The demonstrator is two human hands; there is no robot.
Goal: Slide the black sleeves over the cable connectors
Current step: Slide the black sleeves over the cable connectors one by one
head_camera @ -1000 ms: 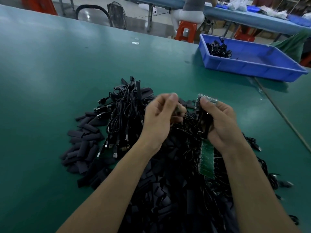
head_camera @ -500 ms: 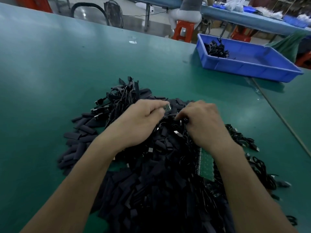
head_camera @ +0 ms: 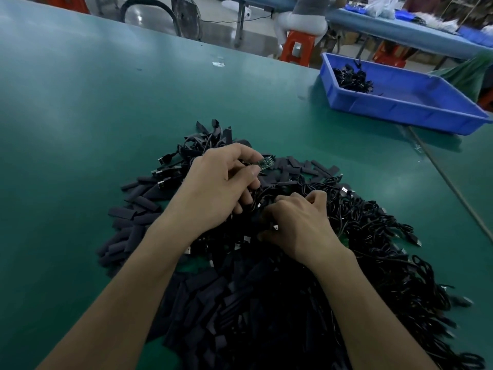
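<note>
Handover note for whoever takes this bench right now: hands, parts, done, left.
Left hand: pinches a small green board connector, bare, no sleeve on it.
Right hand: fingers curled down in the cable pile; any hold is hidden.
Loose black sleeves lie along the pile's left and near sides on the green table.
Blue bin, far right: a small clump of cables; sleeved or not, cannot tell.
Left: sleeve the held connector, then the pile.
</note>
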